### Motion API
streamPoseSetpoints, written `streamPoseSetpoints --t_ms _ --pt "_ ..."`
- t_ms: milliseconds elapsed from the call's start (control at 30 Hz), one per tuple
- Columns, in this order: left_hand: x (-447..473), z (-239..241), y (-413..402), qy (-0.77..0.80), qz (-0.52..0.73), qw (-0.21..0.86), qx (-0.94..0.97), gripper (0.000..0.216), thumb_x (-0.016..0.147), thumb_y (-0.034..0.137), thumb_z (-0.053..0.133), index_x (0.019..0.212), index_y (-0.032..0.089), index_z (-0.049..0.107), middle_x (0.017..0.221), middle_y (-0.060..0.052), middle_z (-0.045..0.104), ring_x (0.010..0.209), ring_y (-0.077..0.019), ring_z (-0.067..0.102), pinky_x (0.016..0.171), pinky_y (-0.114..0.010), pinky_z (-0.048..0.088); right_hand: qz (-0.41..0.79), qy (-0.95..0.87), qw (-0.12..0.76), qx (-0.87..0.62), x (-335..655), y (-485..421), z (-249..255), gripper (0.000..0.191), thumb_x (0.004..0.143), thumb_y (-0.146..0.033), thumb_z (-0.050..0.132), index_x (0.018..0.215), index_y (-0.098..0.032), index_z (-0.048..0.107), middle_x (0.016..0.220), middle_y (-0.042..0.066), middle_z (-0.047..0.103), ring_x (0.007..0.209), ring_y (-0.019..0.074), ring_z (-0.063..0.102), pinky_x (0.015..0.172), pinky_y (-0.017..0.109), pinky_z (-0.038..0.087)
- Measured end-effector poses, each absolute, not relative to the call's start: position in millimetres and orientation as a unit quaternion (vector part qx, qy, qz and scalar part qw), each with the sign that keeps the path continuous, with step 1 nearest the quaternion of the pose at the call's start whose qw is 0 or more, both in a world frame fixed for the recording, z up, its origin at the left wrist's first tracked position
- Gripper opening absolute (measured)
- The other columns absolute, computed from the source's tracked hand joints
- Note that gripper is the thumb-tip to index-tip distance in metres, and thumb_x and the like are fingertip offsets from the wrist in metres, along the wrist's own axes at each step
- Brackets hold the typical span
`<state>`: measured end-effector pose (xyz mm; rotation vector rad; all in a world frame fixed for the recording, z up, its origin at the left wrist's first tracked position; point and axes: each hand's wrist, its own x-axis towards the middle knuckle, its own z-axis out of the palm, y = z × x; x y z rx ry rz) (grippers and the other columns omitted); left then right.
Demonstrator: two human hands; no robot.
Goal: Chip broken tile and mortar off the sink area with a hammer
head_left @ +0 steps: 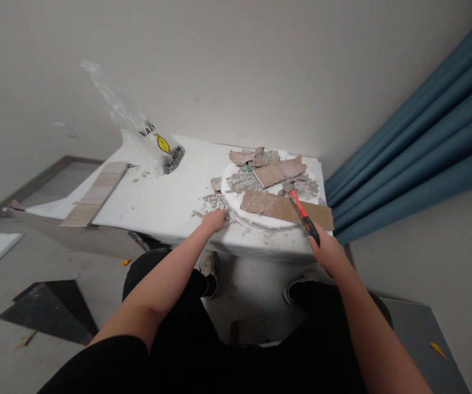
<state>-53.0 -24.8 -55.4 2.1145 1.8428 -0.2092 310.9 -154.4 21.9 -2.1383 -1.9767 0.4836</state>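
Observation:
My right hand [328,247] grips the black end of a hammer [299,207] with a red and black handle. The hammer's dusty head rests over the round white board [236,210], beside a long brown strip of board [268,207]. Broken tile-like pieces [279,171] and grey crumbled rubble [242,181] lie on the round board. My left hand [214,220] is closed at the board's left edge, among small grey chips [216,202]. Whatever its fingers hold, if anything, is hidden.
A clear plastic bag [149,139] with a yellow lemon print stands on the white-covered table [165,200]. A wood-look plank [96,194] crosses the table's left end. Dark flat sheets [51,309] lie on the floor at left. A blue curtain [420,131] hangs at right.

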Motion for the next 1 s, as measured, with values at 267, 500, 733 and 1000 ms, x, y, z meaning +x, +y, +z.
streamPoseSetpoints --t_ms 267,500,733,1000 --pt "-68 -40 -19 0.625 -0.069 0.135 0.766 0.020 0.080 0.026 0.056 0.094 0.018 0.068 0.105 -0.015 0.072 0.095 -0.0277 0.068 0.080 -0.034 0.050 0.174 -0.676 0.113 -0.707 309 -156 20 0.051 0.096 -0.026 0.045 0.145 -0.015 0.048 0.111 0.016 0.073 0.097 0.0295 0.068 0.082 0.036 0.049" --pt "-79 -20 -1 0.655 -0.071 0.185 0.729 0.020 0.068 0.017 0.065 0.087 0.017 0.070 0.094 -0.015 0.074 0.092 -0.0288 0.067 0.079 -0.034 0.049 0.203 -0.669 0.128 -0.704 313 -153 15 0.046 0.094 -0.024 0.046 0.140 -0.016 0.048 0.107 0.013 0.072 0.094 0.0264 0.067 0.077 0.032 0.047" --pt "-59 13 13 0.537 0.101 0.302 0.781 0.020 0.079 0.037 0.061 0.075 0.019 0.068 0.083 -0.006 0.072 0.079 -0.0195 0.064 0.076 -0.031 0.049 0.319 -0.616 0.146 -0.705 300 -147 9 0.021 0.095 -0.030 0.044 0.110 -0.018 0.054 0.080 0.003 0.065 0.072 0.0195 0.061 0.065 0.027 0.043" --pt "43 -5 39 0.493 0.301 0.376 0.725 0.030 0.077 0.047 0.065 0.082 0.018 0.066 0.075 -0.002 0.068 0.068 -0.0158 0.059 0.064 -0.028 0.048 0.301 -0.630 0.157 -0.699 307 -145 4 0.017 0.096 -0.032 0.045 0.104 -0.021 0.054 0.085 0.004 0.066 0.087 0.0232 0.062 0.073 0.029 0.043"
